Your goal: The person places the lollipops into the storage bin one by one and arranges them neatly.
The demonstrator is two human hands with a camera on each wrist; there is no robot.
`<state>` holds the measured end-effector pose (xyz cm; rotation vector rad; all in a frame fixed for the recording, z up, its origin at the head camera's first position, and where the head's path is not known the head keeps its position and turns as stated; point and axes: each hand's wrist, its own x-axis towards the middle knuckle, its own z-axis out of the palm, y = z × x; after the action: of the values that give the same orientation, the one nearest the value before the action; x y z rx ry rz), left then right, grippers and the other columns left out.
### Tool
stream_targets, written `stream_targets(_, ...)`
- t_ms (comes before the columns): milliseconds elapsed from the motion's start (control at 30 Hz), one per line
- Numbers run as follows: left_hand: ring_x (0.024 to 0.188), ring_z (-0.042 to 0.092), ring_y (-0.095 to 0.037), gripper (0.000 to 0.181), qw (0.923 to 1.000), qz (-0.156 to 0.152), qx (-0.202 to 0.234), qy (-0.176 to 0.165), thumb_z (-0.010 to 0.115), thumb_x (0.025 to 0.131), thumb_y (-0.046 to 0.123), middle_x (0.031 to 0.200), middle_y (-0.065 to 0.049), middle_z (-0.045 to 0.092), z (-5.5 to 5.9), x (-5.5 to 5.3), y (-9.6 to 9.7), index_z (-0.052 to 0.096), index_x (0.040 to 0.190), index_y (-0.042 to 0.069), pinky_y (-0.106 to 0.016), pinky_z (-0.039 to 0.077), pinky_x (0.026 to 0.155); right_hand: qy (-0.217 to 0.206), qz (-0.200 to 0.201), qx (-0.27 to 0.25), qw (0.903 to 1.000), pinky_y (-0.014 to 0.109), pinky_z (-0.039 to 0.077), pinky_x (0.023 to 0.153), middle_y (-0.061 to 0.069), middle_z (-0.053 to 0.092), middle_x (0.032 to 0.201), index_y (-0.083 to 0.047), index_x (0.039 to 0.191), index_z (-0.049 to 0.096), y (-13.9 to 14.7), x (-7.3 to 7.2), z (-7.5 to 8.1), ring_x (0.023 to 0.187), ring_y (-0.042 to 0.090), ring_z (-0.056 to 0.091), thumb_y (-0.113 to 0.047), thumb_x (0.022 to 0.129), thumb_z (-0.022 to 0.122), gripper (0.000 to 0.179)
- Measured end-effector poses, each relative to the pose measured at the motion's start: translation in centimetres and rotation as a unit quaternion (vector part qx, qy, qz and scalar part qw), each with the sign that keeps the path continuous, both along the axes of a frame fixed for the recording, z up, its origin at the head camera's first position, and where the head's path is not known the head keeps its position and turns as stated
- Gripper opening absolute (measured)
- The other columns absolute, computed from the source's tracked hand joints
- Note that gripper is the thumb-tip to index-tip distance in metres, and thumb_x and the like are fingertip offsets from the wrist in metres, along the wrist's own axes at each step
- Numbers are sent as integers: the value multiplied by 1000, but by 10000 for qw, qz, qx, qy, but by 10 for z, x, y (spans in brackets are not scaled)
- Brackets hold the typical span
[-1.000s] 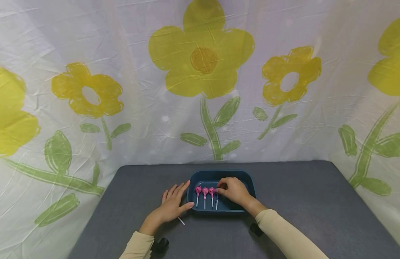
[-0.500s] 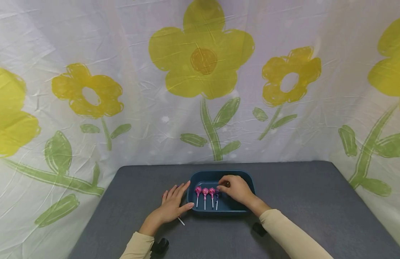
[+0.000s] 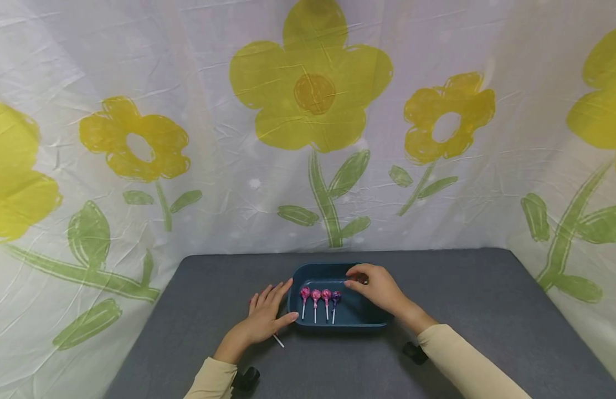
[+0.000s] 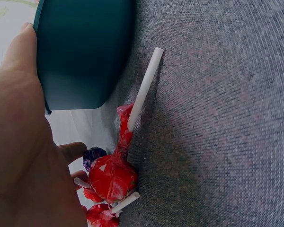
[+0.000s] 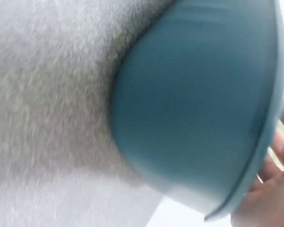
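Observation:
In the head view a dark teal tray [image 3: 359, 313] holds a row of lollipops: three pink ones, the middle pink lollipop [image 3: 316, 295] among them, and a purple lollipop [image 3: 336, 297] at the right end. My right hand [image 3: 380, 287] hovers over the tray's right part, fingers loosely bent, with nothing visible between them. My left hand [image 3: 260, 321] lies at the tray's left side, fingers spread, thumb and index finger touching its rim. Under and beyond that hand, the left wrist view shows a red lollipop [image 4: 112, 177], more red ones and a dark purple wrapped lollipop [image 4: 93, 157].
The grey table [image 3: 467, 310] extends around the tray. Behind it hangs a white curtain [image 3: 228, 183] printed with yellow flowers. A black wrist strap piece [image 3: 247, 379] shows below the left hand, and another black piece [image 3: 415, 353] by the right sleeve.
My right hand has let go of the purple lollipop and moved right, away from it. That lollipop now lies uncovered beside the pink ones. The left hand stays in place.

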<state>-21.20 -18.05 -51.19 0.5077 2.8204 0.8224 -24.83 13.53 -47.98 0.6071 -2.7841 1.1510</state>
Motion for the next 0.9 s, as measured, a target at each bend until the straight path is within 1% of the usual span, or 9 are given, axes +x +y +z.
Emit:
stream_targets(167, 152, 13, -45, 81, 9999, 29, -69, -67, 55, 95, 56, 165, -13, 22, 0, -1, 1, 15, 160, 29, -73, 3, 115, 64, -108, -56, 9999, 28, 53, 77, -4, 71, 100, -17, 113, 72, 14, 4, 6, 86, 11, 64, -30, 90, 72, 27)
stream_targets(300, 152, 13, -45, 80, 9999, 22, -102, -54, 55, 96, 56, 165, -13, 22, 0, -1, 1, 15, 160, 30, -73, 3, 115, 217, -155, -80, 9996, 31, 52, 77, -1, 70, 102, -19, 113, 71, 24, 6, 8, 89, 15, 63, -31, 90, 73, 26)
stream_targets(367, 152, 13, -46, 79, 10000, 7, -52, -13, 56, 96, 54, 165, -14, 23, 0, -1, 1, 16, 160, 29, -73, 3, 114, 363, -188, 2, 9992, 33, 51, 78, 0, 70, 105, -19, 114, 71, 29, 8, 8, 93, 18, 62, -31, 89, 73, 28)
stream_targets(433, 151, 13, -47, 79, 10000, -14, 28, 12, 57, 96, 51, 164, -15, 24, -1, -1, 0, 17, 160, 28, -73, 3, 114, 504, -231, 76, 9984, 33, 50, 79, 1, 69, 109, -19, 116, 70, 33, 10, 7, 97, 18, 59, -32, 88, 74, 31)
stream_targets(567, 150, 14, -50, 79, 9997, -55, 231, 88, 59, 95, 50, 163, -19, 25, -1, -1, 0, 18, 159, 28, -74, 2, 112, 674, -335, 151, 9970, 28, 43, 74, 1, 66, 117, -20, 120, 69, 41, 14, 6, 95, 15, 51, -32, 86, 77, 38)
stream_targets(700, 150, 14, -50, 80, 9995, -45, 274, 131, 59, 95, 51, 162, -19, 26, -3, -1, 0, 17, 159, 29, -74, 1, 113, 688, -369, 171, 9968, 29, 38, 72, 3, 62, 121, -19, 126, 66, 48, 16, 2, 94, 21, 48, -32, 85, 78, 45)
stream_targets(733, 149, 15, -51, 79, 9994, -50, 296, 177, 59, 95, 50, 161, -20, 27, -3, -1, 0, 19, 159, 28, -75, 2, 111, 678, -372, 171, 9969, 30, 39, 72, 4, 61, 123, -18, 128, 65, 50, 17, 1, 96, 23, 49, -32, 85, 78, 47)
stream_targets(800, 150, 14, -50, 80, 9996, -33, 241, 134, 58, 95, 51, 162, -19, 25, -4, -1, 0, 16, 159, 30, -73, 1, 113, 630, -353, 166, 9973, 33, 42, 76, 7, 59, 126, -16, 132, 62, 54, 19, -2, 102, 26, 51, -33, 85, 78, 53)
stream_targets(900, 148, 14, -52, 79, 9995, -96, 247, 183, 57, 95, 53, 161, -21, 26, -4, 0, -1, 16, 159, 31, -75, 1, 111, 467, -327, 150, 9983, 40, 46, 80, 10, 55, 132, -14, 140, 55, 60, 22, -6, 109, 29, 51, -36, 86, 76, 62)
